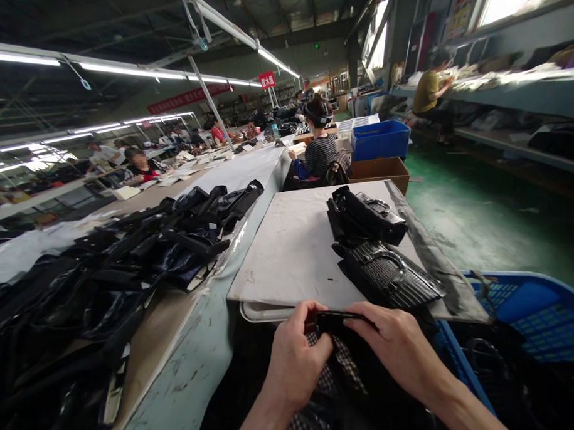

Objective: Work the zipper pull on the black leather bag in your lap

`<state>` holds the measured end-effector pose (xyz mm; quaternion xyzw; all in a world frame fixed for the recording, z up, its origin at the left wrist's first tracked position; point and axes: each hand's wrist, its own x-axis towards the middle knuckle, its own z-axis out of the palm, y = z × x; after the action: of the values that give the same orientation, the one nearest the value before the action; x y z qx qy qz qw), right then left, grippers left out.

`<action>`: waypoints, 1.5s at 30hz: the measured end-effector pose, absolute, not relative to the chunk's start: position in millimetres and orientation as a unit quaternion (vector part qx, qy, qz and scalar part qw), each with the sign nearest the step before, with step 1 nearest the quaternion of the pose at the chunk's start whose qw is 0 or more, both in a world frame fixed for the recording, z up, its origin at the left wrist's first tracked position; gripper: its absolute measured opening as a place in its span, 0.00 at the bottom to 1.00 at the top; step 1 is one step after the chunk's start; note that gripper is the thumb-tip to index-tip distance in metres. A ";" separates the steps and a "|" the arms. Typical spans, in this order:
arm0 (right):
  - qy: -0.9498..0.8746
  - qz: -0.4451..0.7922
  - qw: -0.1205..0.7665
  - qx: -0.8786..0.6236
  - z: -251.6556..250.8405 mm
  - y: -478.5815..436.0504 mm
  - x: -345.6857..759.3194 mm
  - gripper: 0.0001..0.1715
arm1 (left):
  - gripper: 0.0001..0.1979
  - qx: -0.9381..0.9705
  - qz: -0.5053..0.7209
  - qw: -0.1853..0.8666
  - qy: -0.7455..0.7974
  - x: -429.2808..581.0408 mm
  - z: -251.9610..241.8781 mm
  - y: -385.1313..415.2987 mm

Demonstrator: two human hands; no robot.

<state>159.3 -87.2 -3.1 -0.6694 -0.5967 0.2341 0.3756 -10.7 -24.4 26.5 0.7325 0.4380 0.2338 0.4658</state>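
Both hands pinch the dark upper edge of a black handbag (340, 320) in front of my body. My left hand (299, 352) grips the edge on the left, thumb and fingers bent round it. On the right, my right hand (395, 340) presses the same edge between thumb and fingers. Below them a checked black-and-white fabric shows, though I cannot tell whether it belongs to the bag or to clothing. Just beyond my hands, black textured handbags (385, 271) with handles lie on a pale board (288, 240). The lower part of the held bag merges with dark surroundings.
A long table (189, 369) at left carries a heap of black bags (119, 271). At lower right stands a blue plastic basket (548, 300) with black bags inside. Ahead are a seated person (320, 148), a blue bin (381, 139) and a cardboard box (379, 171).
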 end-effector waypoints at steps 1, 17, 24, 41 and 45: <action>-0.590 0.236 0.380 -0.672 0.6 -86.5 160.8 0.11 | 0.12 0.736 0.226 0.481 0.420 -12.5 31.0 -20.0; -0.651 0.300 0.338 -0.609 -18.6 -83.3 179.1 0.11 | 0.25 0.800 0.096 0.494 0.326 -35.6 30.6 -5.7; -0.659 0.265 0.358 -0.606 -13.7 -83.4 174.8 0.10 | 0.22 0.790 0.108 0.492 0.349 -32.7 25.8 -6.6; -0.671 0.231 0.357 -0.607 -15.0 -88.1 174.9 0.11 | 0.11 0.823 0.143 0.388 0.389 -17.6 22.4 -22.2; -0.725 0.173 0.349 -0.567 -6.1 -90.9 175.3 0.15 | 0.11 0.785 0.153 0.441 0.408 -15.3 24.1 -25.9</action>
<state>175.3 -90.9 -6.1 -0.5671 -0.7255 0.1732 0.3494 -15.3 -25.9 24.1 0.7850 0.4077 0.1526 0.4407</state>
